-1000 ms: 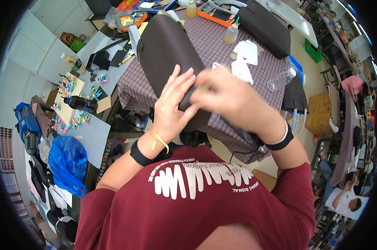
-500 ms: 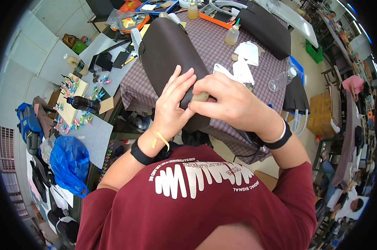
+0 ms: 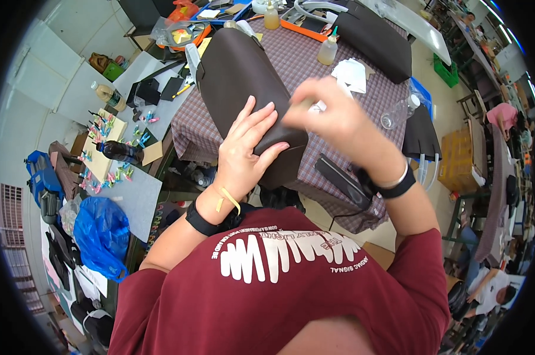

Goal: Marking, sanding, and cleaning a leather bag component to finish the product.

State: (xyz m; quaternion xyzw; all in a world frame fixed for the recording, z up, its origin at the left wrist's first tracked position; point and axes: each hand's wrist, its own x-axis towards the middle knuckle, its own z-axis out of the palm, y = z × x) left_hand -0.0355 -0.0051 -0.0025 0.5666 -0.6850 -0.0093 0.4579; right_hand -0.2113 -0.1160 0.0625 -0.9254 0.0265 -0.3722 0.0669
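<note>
A dark brown leather bag lies lengthwise on the checked tablecloth, its near end toward me. My left hand rests flat on that end, fingers stretched and thumb apart. Just right of the bag, my right hand is lifted off the leather. Its fingers are curled in and blurred by motion, and whatever they hold is hidden. White paper pieces lie beyond the right hand. A long black piece lies on the cloth below my right wrist.
Glue bottles and orange-rimmed trays stand at the far side. A second dark bag lies far right, near a clear plastic bottle. The left table holds coloured clips, a dark bottle and a blue plastic bag.
My right hand has risen away from the bag, up and to the right; the small tan piece it pinched is out of sight. My left hand stays, its thumb now free.
</note>
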